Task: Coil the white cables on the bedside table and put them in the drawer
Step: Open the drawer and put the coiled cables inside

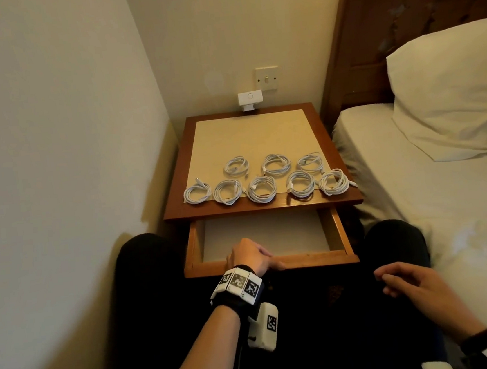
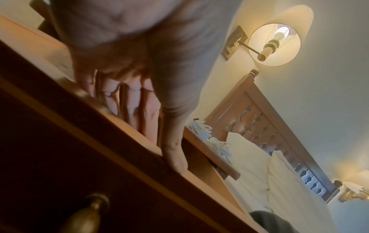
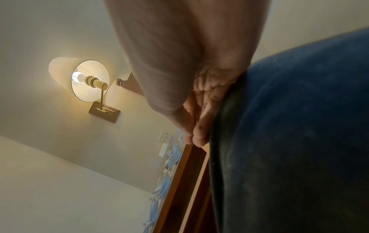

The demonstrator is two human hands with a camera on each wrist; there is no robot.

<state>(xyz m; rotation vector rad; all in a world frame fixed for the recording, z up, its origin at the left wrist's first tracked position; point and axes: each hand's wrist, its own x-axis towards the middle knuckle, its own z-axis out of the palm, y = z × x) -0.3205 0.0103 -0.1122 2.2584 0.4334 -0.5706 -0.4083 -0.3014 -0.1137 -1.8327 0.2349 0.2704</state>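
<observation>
Several coiled white cables (image 1: 262, 188) lie in two rows on the mat at the front of the wooden bedside table (image 1: 174, 174). Below it the drawer (image 1: 314, 258) is pulled out, and its pale bottom shows nothing inside. My left hand (image 1: 252, 257) grips the drawer's front edge left of centre, with the fingers (image 2: 129, 100) curled inside and the thumb (image 2: 175, 149) on the rim. The right hand (image 1: 405, 279) hovers relaxed and empty above my right thigh, fingers (image 3: 199, 126) loosely together. Coils (image 3: 163, 181) show edge-on in the right wrist view.
A wall runs close on the left. The bed with its pillow (image 1: 450, 91) is on the right. A white plug adapter (image 1: 250, 98) sits under a wall switch (image 1: 267, 78) behind the table. My dark-trousered knees flank the drawer, whose brass knob (image 2: 85, 216) sits below the left hand.
</observation>
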